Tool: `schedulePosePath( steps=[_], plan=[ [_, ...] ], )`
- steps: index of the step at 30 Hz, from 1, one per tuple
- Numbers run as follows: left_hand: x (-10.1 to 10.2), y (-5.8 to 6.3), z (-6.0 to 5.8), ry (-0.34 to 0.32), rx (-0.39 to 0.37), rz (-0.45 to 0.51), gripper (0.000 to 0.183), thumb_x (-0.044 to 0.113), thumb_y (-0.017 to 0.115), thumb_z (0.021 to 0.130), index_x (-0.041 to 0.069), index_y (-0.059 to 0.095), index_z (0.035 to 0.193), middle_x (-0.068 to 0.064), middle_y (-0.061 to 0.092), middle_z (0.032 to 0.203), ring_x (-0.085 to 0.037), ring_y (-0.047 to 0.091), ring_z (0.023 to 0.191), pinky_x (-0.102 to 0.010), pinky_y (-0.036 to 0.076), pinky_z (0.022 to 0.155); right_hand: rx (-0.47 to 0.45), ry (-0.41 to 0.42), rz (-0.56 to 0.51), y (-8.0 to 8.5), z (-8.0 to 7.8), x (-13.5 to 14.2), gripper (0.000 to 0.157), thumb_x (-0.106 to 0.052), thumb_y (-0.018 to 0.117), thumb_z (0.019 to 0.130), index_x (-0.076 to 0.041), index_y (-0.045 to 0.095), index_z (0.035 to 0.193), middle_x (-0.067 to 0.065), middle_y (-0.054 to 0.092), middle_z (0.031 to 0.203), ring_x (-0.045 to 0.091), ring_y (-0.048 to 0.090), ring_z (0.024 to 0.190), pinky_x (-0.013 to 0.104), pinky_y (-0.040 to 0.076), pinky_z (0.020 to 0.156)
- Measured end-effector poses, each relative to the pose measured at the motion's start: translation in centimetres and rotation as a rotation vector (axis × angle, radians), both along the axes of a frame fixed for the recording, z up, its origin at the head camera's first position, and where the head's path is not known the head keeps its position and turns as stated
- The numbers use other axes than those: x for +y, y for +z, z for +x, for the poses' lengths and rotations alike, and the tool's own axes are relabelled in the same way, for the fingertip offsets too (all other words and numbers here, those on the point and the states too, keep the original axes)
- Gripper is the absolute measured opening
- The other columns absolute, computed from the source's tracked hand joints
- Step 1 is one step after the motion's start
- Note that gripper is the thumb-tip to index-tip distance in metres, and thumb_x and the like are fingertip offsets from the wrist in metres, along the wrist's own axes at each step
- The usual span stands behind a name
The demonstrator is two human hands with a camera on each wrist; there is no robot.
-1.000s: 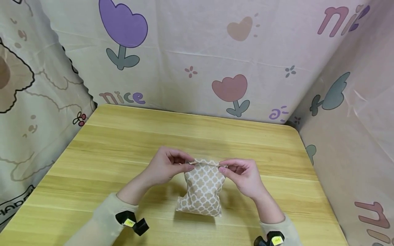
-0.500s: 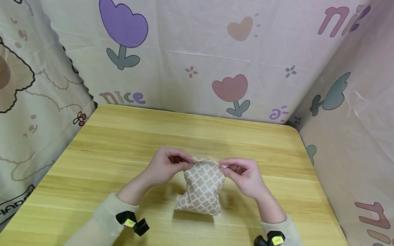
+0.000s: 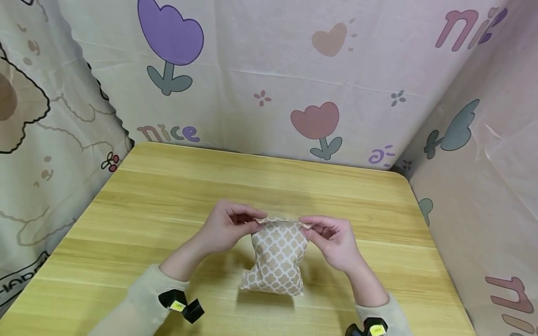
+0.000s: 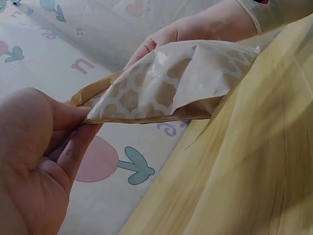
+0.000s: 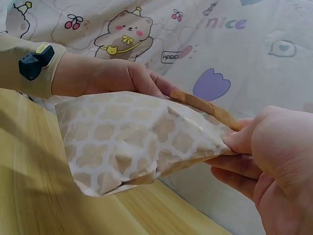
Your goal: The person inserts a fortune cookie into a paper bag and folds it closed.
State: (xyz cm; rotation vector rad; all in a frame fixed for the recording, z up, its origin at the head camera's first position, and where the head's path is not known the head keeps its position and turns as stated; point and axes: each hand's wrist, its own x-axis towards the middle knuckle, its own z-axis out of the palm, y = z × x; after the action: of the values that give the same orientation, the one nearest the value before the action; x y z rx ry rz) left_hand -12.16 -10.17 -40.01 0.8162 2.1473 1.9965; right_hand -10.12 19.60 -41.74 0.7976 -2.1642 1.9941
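Observation:
A small tan paper bag [image 3: 278, 261] with a white lattice print stands at the near middle of the table, its top edge folded over. My left hand [image 3: 229, 227] pinches the left end of the fold between thumb and fingers. At the right end, my right hand [image 3: 332, 240] pinches the same fold. In the left wrist view the bag [image 4: 146, 88] bulges from the left fingertips, with the other hand behind it. The right wrist view shows the brown folded strip [image 5: 205, 107] running between both hands. What is inside the bag is hidden.
The wood-grain table [image 3: 168, 177] extends around the bag on all sides. Printed cloth hangings [image 3: 252, 56] with flowers and lettering enclose its back and both sides. Black devices with yellow labels [image 3: 178, 305] are strapped over both sleeves.
The folded top edge tilts slightly back and then forward again, and the bag's base shifts by a very small amount. Both hands keep their pinch and stay almost in place.

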Motion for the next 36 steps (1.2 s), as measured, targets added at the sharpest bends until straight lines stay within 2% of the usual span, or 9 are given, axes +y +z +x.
schedulePosePath(
  steps=[6, 10, 15, 18, 22, 26, 33, 36],
  plan=[
    [0.1, -0.3, 0.0, -0.012, 0.028, 0.019, 0.02, -0.018, 0.073, 0.088, -0.005, 0.081, 0.102, -0.013, 0.079, 0.102, -0.017, 0.074, 0.086, -0.029, 0.063, 0.07, 0.042, 0.004, -0.025, -0.3, 0.2, 0.1, 0.023, 0.023, 0.067, 0.089, 0.011, 0.076, 0.106, 0.017, 0.078, 0.097, 0.013, 0.072, 0.078, 0.023, 0.06, 0.064],
    [0.1, -0.2, 0.1, -0.002, 0.008, 0.013, 0.02, -0.018, 0.073, 0.088, -0.004, 0.081, 0.1, -0.012, 0.079, 0.102, -0.016, 0.073, 0.085, -0.028, 0.063, 0.07, 0.058, 0.018, -0.057, -0.3, 0.2, 0.2, 0.024, 0.025, 0.064, 0.09, 0.012, 0.075, 0.106, 0.012, 0.078, 0.103, 0.012, 0.071, 0.082, 0.022, 0.06, 0.069],
    [0.1, -0.2, 0.1, 0.012, -0.026, 0.025, 0.015, -0.013, 0.073, 0.091, -0.004, 0.079, 0.101, -0.012, 0.078, 0.1, -0.019, 0.07, 0.08, -0.027, 0.061, 0.069, 0.041, 0.011, -0.071, -0.2, 0.2, 0.0, 0.019, 0.023, 0.063, 0.092, 0.013, 0.072, 0.104, 0.01, 0.077, 0.096, 0.012, 0.07, 0.079, 0.023, 0.06, 0.069],
    [0.3, -0.4, 0.0, 0.007, -0.013, 0.04, 0.015, -0.012, 0.074, 0.091, -0.003, 0.079, 0.102, -0.013, 0.078, 0.099, -0.019, 0.069, 0.078, -0.026, 0.06, 0.067, 0.009, 0.032, -0.089, -0.3, 0.1, -0.3, 0.017, 0.022, 0.063, 0.091, 0.014, 0.068, 0.105, 0.011, 0.076, 0.093, 0.013, 0.07, 0.078, 0.024, 0.061, 0.069],
    [0.6, -0.6, 0.1, -0.015, -0.013, 0.056, 0.019, -0.012, 0.075, 0.09, -0.007, 0.076, 0.108, -0.015, 0.077, 0.101, -0.02, 0.071, 0.082, -0.027, 0.061, 0.068, -0.014, 0.048, -0.091, -0.5, 0.0, -0.8, 0.018, 0.021, 0.066, 0.091, 0.016, 0.068, 0.108, 0.01, 0.077, 0.095, 0.012, 0.072, 0.079, 0.024, 0.061, 0.068],
    [0.7, -0.7, 0.1, -0.021, -0.035, 0.057, 0.024, -0.011, 0.075, 0.091, -0.011, 0.073, 0.114, -0.015, 0.077, 0.104, -0.021, 0.073, 0.086, -0.028, 0.063, 0.071, 0.005, 0.039, -0.094, -0.7, 0.0, -1.1, 0.018, 0.022, 0.067, 0.09, 0.015, 0.071, 0.105, 0.01, 0.077, 0.095, 0.01, 0.071, 0.079, 0.023, 0.06, 0.067],
    [1.0, -0.8, 0.3, -0.013, -0.041, -0.027, 0.023, 0.005, 0.084, 0.091, 0.007, 0.081, 0.113, -0.007, 0.077, 0.092, -0.013, 0.059, 0.065, -0.022, 0.052, 0.056, 0.02, 0.008, -0.065, -0.8, 0.1, -1.0, 0.019, 0.022, 0.068, 0.089, 0.012, 0.074, 0.105, 0.016, 0.077, 0.094, 0.013, 0.071, 0.076, 0.025, 0.06, 0.064],
    [1.0, -0.8, 0.3, -0.036, -0.034, -0.002, 0.022, -0.003, 0.082, 0.09, 0.004, 0.082, 0.111, -0.009, 0.079, 0.097, -0.014, 0.061, 0.065, -0.021, 0.052, 0.056, 0.033, 0.004, -0.036, -0.8, 0.2, -0.8, 0.022, 0.021, 0.068, 0.089, 0.008, 0.077, 0.104, 0.016, 0.077, 0.096, 0.013, 0.071, 0.075, 0.025, 0.06, 0.06]
  ],
)
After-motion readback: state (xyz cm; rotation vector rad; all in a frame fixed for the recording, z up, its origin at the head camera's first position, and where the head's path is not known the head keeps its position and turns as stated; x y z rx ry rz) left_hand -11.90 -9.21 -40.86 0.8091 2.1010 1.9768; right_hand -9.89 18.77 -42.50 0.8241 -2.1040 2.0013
